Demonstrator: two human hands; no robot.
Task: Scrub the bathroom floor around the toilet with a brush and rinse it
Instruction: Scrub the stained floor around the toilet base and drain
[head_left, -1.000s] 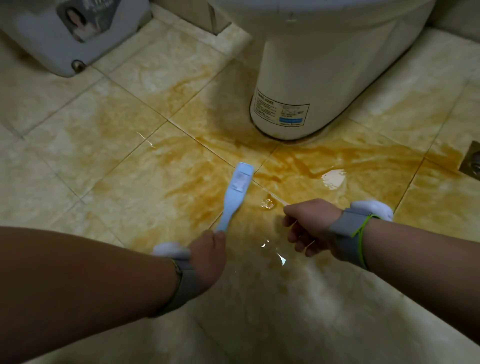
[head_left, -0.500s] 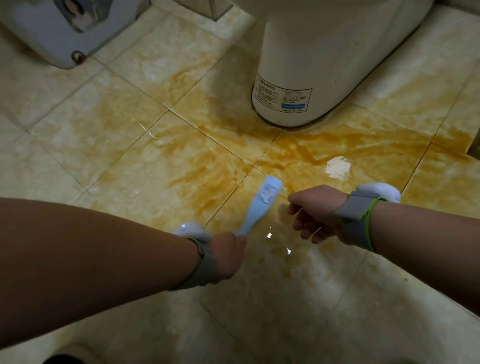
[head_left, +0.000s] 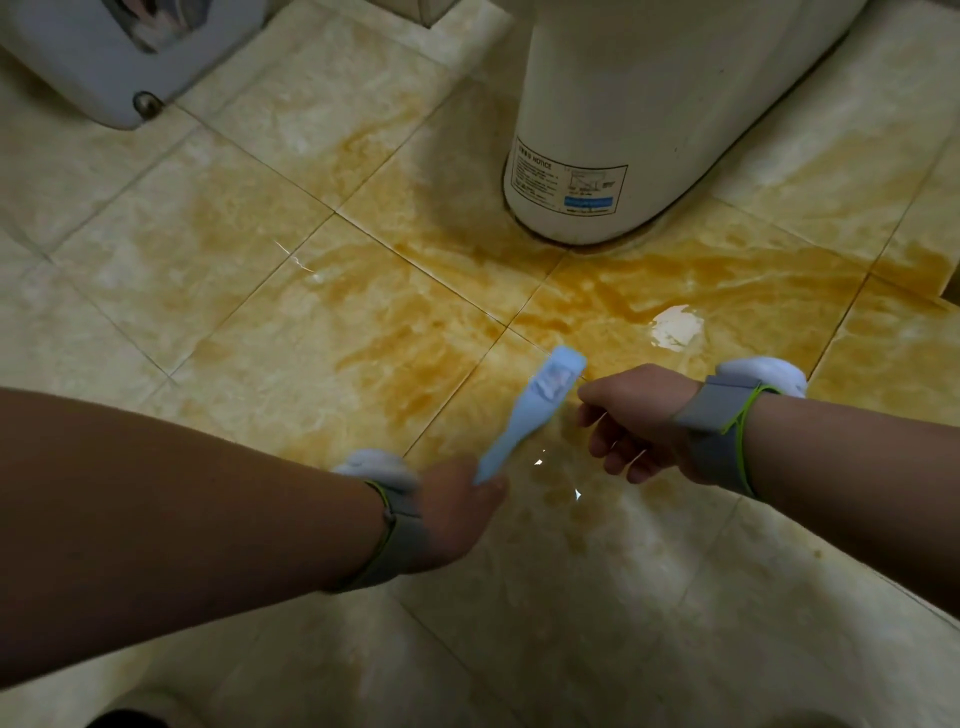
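A light blue brush (head_left: 530, 410) slants up and to the right over the wet, orange-stained floor tiles (head_left: 363, 332). My left hand (head_left: 457, 512) grips the lower end of its handle. The brush head lies near a tile joint, just left of my right hand (head_left: 631, 421), which hovers over the floor with fingers loosely curled and nothing in it. The white toilet base (head_left: 623, 130), with a notice label low on its front, stands on the tiles beyond the brush. Both wrists wear grey straps with a white device.
A grey-white appliance (head_left: 104, 57) sits on the floor at the upper left. A bright patch of reflected light (head_left: 675, 325) shines on the wet tile right of the brush. A dark drain edge shows at the far right.
The brush and my left hand have moved to the right, from the tile left of the joint to close beside my right hand. My right hand has stayed roughly in place.
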